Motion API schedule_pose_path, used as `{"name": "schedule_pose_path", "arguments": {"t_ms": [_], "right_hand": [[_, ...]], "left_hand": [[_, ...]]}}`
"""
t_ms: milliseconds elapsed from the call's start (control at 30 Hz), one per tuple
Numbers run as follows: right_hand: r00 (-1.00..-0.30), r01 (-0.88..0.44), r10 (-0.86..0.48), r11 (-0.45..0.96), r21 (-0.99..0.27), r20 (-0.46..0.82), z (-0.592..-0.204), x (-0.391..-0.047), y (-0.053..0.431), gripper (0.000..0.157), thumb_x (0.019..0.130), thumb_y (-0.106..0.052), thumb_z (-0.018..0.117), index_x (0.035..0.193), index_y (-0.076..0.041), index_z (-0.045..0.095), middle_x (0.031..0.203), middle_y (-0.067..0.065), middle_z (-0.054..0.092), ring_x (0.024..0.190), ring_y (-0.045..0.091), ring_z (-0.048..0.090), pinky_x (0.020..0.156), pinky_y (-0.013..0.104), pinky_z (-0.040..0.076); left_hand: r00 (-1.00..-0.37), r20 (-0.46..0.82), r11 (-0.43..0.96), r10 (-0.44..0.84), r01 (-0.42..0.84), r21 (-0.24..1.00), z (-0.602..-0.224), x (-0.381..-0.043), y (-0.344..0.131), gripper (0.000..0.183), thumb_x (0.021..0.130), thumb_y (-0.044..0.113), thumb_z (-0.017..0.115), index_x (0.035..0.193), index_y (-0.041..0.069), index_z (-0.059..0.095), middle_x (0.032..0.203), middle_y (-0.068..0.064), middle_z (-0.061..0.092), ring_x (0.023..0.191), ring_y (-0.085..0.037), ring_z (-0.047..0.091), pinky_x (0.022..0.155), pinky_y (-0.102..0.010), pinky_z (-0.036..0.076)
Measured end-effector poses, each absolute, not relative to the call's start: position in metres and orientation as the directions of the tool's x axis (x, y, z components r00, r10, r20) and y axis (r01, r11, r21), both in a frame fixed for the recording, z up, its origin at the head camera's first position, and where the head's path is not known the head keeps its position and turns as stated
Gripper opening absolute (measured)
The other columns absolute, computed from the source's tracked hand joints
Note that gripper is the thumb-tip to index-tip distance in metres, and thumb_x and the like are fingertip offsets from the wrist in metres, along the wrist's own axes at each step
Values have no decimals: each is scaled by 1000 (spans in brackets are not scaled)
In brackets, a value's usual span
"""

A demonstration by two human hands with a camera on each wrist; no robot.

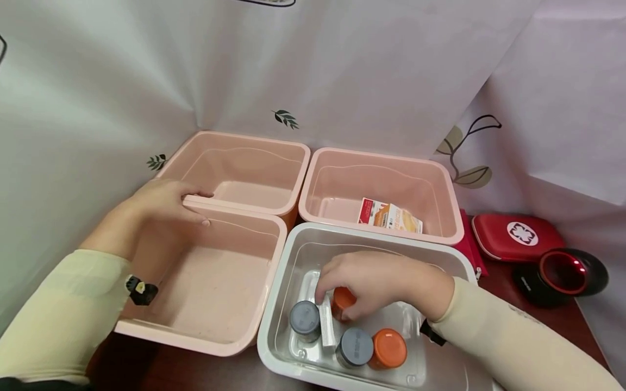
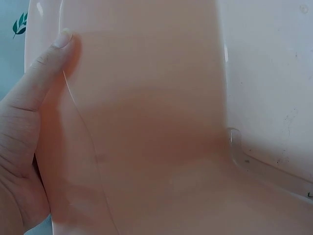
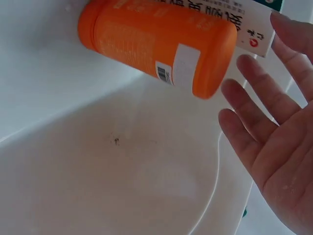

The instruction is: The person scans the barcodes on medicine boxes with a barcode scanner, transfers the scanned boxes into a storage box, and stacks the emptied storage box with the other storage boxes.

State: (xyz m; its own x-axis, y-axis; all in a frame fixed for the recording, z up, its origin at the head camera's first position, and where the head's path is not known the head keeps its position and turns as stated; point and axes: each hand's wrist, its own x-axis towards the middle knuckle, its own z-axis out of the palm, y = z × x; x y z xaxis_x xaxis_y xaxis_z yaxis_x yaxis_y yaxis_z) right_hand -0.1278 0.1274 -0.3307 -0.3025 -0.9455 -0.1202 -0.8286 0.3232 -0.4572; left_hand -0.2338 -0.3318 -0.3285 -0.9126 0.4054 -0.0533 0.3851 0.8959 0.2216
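My left hand point(image 1: 163, 201) grips the rim of the front pink bin point(image 1: 271, 260), where it meets the back left pink bin. The left wrist view shows its thumb point(image 2: 51, 63) against the inner wall. Down inside the white bin point(image 1: 274, 304) is my right hand point(image 1: 362, 277), over an orange bottle point(image 1: 342, 298). Its fingers look loosely spread in the right wrist view, close to the bottle point(image 3: 161, 49) and a white printed box point(image 3: 249, 24); contact is unclear. Two grey-lidded jars point(image 1: 305, 320) and another orange bottle point(image 1: 389, 347) stand around the narrow box point(image 1: 326, 323).
The back right pink bin point(image 1: 381, 163) holds a small printed carton point(image 1: 390, 216). To the right lie a red case point(image 1: 518, 236) with a white emblem and a black object point(image 1: 559, 277) with a red-rimmed opening. A patterned white sheet point(image 1: 352, 70) hangs behind the bins.
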Motion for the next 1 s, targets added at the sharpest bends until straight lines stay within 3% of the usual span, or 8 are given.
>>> {"name": "schedule_pose_path", "arguments": {"t_ms": [233,567,1000], "right_hand": [[-295,-863,-946,324,-388,-134,-334,-122,122,36,75,-18,94,105,-30,79,112,-18,66,101,3,59,86,21,50],[-227,-879,-969,248,-408,-99,-340,-124,120,29,79,-8,90,100,-25,82,106,-17,72,102,2,62,92,17,49],[-254,-782,-963,152,-604,87,-322,-140,142,32,84,4,83,107,-17,79,109,-12,72,103,3,64,93,23,53]], "left_hand": [[-907,-46,892,418,400,208,-329,-234,-332,79,72,57,95,134,14,75,122,-13,76,110,-35,69,99,-60,49],[-909,-51,895,413,395,209,-329,-235,-332,79,73,58,95,135,13,75,123,-14,76,110,-35,69,100,-60,48],[-915,-68,897,398,372,237,-329,-234,-331,80,75,56,94,137,9,72,124,-16,75,112,-35,68,101,-60,49]]}}
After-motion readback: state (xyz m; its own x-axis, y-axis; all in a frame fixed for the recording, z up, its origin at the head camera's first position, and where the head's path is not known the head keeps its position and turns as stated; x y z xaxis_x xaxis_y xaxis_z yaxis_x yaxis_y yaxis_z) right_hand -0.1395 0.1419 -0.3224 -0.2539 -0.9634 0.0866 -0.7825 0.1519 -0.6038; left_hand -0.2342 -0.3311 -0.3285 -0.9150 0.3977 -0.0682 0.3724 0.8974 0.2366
